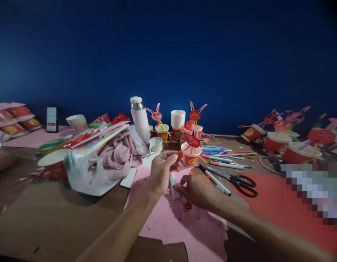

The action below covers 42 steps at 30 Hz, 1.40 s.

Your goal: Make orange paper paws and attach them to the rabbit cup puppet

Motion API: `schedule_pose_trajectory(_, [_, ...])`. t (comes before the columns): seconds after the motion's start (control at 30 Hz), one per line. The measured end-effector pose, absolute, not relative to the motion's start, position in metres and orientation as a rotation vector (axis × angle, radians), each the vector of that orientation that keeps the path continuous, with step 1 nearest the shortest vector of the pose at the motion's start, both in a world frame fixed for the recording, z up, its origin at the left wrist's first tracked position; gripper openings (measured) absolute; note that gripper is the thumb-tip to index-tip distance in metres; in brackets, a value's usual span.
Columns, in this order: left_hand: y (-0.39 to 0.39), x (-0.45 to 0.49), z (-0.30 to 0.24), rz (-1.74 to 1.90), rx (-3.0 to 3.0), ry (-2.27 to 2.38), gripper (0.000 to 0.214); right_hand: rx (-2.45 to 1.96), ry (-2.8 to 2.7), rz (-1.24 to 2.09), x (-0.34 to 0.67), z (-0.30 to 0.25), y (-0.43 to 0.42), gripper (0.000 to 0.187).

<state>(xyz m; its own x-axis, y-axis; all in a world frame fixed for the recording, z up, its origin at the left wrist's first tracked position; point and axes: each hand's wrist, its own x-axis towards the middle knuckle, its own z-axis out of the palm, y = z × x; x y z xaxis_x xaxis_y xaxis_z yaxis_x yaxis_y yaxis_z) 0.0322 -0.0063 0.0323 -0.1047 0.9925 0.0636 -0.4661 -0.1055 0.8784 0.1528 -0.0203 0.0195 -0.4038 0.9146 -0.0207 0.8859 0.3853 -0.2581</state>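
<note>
My left hand is raised over a pink paper sheet, its thumb and fingers pinched on a small red piece. Just right of it, my right hand is closed around a white glue stick held upright near the left palm. A small red cut-out with dark marks lies on the pink sheet under the right hand. A red paper cup with a red bunny figure stands just beyond the hands.
Black scissors and several markers lie right of the hands, beside a red paper sheet. A plastic bag with pink cloth, a white flask, stacked cups and more bunny cups crowd the wooden table.
</note>
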Motion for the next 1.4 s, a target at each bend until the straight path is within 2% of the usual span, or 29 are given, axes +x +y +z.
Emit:
schedule_pose_trajectory(0.23, [-0.009,0.037,0.024,1.338,0.905,0.856,0.014,-1.379,-2.091,0.508,0.214,0.017,-0.020,0.023])
schedule_pose_trajectory(0.4, [-0.016,0.048,0.020,1.061,0.835,0.888,0.015,-0.992,-1.999,0.091,0.235,0.011,-0.032,0.009])
schedule_pose_trajectory(0.5, [-0.020,0.054,0.024,0.910,0.836,0.913,0.013,-0.795,-2.096,-0.094,0.241,0.011,-0.036,0.010])
schedule_pose_trajectory(0.9, [-0.028,0.063,0.027,0.670,1.026,0.870,0.014,-0.702,-2.244,-0.287,0.246,0.002,-0.036,0.015])
schedule_pose_trajectory(1.17, [-0.027,0.067,0.026,0.608,1.047,0.868,0.013,-0.722,-2.284,-0.147,0.251,0.001,-0.037,0.019])
schedule_pose_trajectory(1.3, [-0.024,0.070,0.026,0.724,1.059,0.976,0.007,-0.908,-2.055,0.131,0.250,0.008,-0.028,0.013])
schedule_pose_trajectory(1.4, [-0.019,0.076,0.031,0.842,0.921,1.036,0.015,-1.249,-1.909,0.455,0.258,0.016,-0.009,0.010])
